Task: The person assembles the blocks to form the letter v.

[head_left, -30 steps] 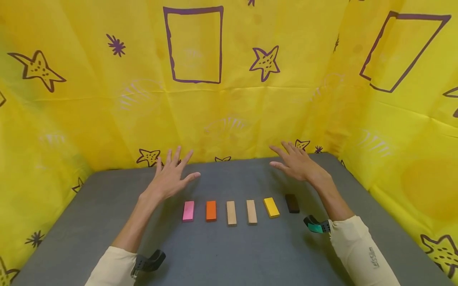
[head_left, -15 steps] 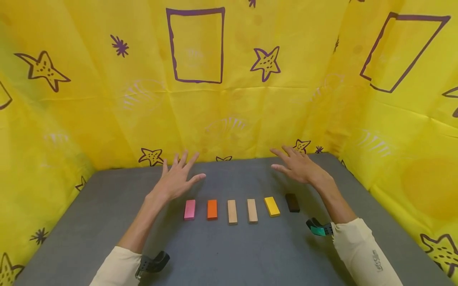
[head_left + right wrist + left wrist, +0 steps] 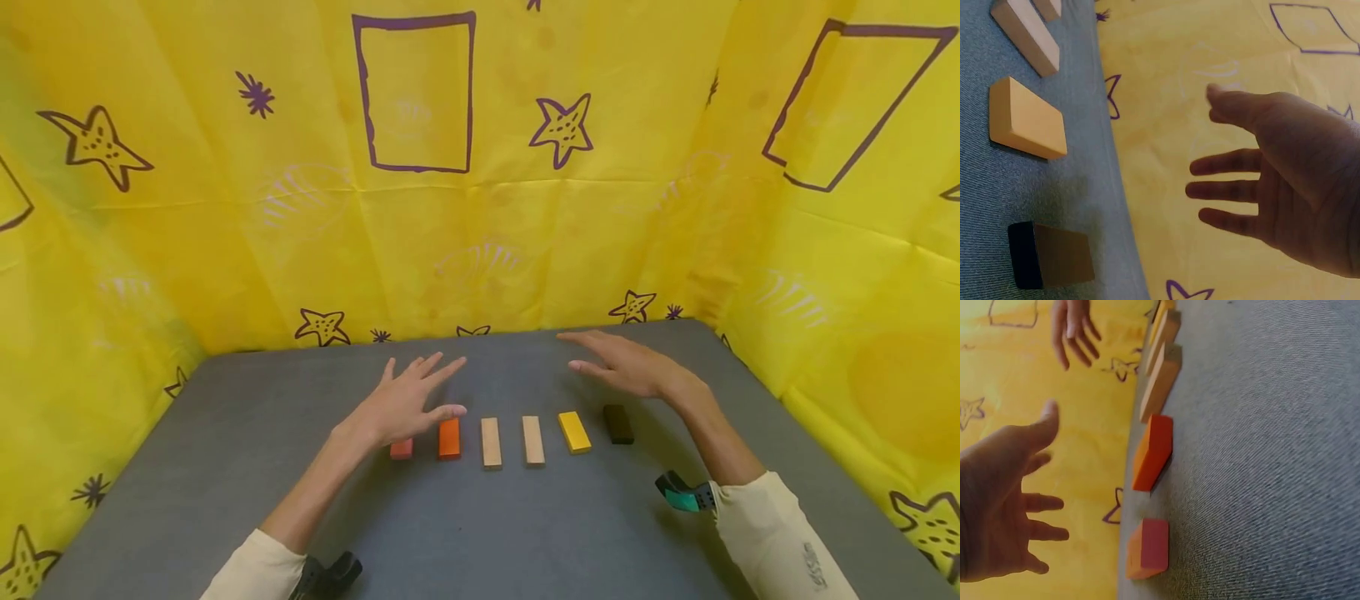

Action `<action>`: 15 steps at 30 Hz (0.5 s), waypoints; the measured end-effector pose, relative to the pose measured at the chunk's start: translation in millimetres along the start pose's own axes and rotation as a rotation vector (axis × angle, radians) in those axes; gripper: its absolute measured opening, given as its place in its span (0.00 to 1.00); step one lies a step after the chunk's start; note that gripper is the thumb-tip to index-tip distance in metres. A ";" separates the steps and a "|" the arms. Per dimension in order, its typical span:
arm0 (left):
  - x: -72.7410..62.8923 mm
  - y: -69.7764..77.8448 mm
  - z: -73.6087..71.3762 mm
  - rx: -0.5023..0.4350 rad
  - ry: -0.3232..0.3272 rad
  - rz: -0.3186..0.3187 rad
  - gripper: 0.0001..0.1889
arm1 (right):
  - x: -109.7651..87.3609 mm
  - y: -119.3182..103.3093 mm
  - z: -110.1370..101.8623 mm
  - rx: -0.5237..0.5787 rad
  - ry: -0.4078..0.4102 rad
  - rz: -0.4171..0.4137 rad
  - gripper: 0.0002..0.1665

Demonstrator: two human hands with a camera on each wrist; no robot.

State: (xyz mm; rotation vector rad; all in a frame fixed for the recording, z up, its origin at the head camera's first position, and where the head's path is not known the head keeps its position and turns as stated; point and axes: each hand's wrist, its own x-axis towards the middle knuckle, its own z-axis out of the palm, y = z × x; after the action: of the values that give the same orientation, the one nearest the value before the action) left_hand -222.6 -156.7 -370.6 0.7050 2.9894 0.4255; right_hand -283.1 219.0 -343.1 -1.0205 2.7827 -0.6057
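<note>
On a gray table (image 3: 480,542), left to right: pink block (image 3: 401,449), orange block (image 3: 449,439), two plain wooden blocks (image 3: 491,443), yellow block (image 3: 574,432), black block (image 3: 618,425). Left hand (image 3: 405,402), fingers spread, hovers above the pink block; right hand (image 3: 632,364), fingers extended, hovers near the black one. Both hold nothing.

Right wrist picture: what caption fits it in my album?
A right hand, holding nothing, hovers near a dark block, a yellow block and two wooden blocks.
</note>
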 end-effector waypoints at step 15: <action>1.2 35.4 19.2 0.070 -0.061 0.286 0.36 | -9.2 -34.5 22.1 -0.154 -0.100 -0.155 0.31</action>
State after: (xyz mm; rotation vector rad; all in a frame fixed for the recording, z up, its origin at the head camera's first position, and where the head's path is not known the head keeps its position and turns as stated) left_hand -206.5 -120.9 -379.4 1.1373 2.8655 0.3040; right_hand -250.1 193.8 -349.5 -1.2693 2.7149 -0.3499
